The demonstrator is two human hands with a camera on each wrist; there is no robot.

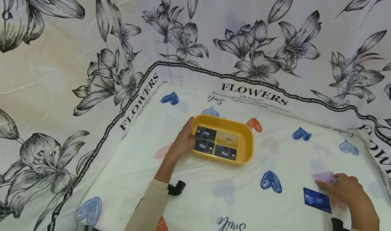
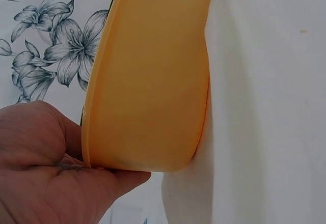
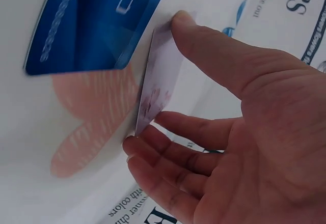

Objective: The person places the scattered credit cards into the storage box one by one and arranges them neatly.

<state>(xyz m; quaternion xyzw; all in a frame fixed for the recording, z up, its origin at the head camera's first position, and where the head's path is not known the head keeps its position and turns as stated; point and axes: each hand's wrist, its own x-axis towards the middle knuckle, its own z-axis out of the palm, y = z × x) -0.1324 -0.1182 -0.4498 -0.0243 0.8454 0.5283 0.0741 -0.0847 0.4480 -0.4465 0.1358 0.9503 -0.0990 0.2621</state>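
Observation:
My left hand holds the left end of a yellow plastic tray, with the thumb and fingers at its rim. Three black VIP cards and one gold card lie flat inside, two by two. On the right, my right hand grips a pale pink card by opposite edges, thumb on one and fingertips on the other. The card is tilted close over the cloth. A blue VIP card lies beside that hand, nearer to me.
A white cloth printed with hearts and lettering covers the work surface and has soft wrinkles. Behind and to the left, flower-printed fabric with a black lettered border surrounds it. Black wrist mounts stick out near both sleeves.

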